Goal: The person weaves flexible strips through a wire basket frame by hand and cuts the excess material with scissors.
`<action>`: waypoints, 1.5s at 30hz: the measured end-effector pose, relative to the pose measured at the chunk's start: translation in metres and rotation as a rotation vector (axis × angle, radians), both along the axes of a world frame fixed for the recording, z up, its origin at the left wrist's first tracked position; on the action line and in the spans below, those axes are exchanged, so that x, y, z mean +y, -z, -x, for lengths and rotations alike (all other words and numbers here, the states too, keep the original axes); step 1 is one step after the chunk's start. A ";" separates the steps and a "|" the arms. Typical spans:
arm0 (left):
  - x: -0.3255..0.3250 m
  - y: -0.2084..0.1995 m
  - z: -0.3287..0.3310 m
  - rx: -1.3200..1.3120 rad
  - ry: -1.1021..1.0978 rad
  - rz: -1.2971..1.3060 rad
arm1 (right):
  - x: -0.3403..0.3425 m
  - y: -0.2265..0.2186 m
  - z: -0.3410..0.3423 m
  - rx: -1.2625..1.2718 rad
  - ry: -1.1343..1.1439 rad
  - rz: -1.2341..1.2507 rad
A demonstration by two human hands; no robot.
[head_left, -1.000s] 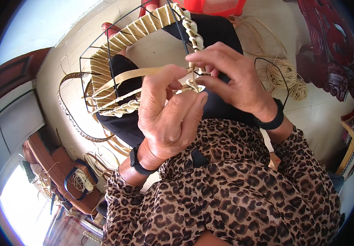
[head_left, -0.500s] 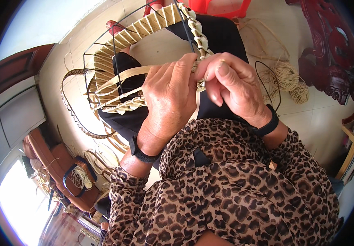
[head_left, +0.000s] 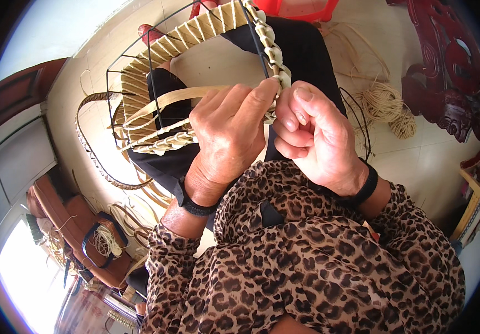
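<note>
Left hand [head_left: 228, 125] grips the braided rim [head_left: 274, 54]. Right hand [head_left: 322, 136] curls; can't tell if holding. Probably weaving; next needs a snug pull.

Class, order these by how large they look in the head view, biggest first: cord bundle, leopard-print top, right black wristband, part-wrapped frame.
1. Leopard-print top
2. Part-wrapped frame, partly hidden
3. Cord bundle on the floor
4. Right black wristband

This is apparent size only.

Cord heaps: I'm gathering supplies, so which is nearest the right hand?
The tan cord heap on the floor, right of the right hand; the paler heap is far left, by brown furniture.
</note>
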State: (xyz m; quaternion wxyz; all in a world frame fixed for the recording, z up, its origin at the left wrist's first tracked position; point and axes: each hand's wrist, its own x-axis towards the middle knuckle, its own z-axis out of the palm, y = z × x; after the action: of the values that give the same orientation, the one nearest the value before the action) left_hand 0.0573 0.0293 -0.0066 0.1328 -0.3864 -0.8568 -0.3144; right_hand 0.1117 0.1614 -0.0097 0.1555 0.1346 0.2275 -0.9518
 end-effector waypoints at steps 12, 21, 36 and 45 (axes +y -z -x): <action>-0.002 -0.008 0.013 -0.351 -0.066 -0.028 | 0.009 0.004 0.004 0.293 -0.053 -0.470; 0.004 0.001 0.013 -0.304 -0.066 -0.050 | 0.014 0.015 0.018 0.496 -0.029 -0.769; -0.002 0.005 0.013 -0.189 -0.045 -0.097 | -0.008 0.002 0.025 1.023 0.217 -1.518; -0.027 -0.006 0.004 -0.092 -0.104 -0.048 | 0.039 -0.002 0.002 0.634 0.117 -1.283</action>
State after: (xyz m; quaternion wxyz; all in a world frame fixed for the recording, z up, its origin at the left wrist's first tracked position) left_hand 0.0533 0.0026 -0.0005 0.1189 -0.3235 -0.8730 -0.3451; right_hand 0.1097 0.2000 -0.0075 -0.0790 -0.0715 0.7688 -0.6306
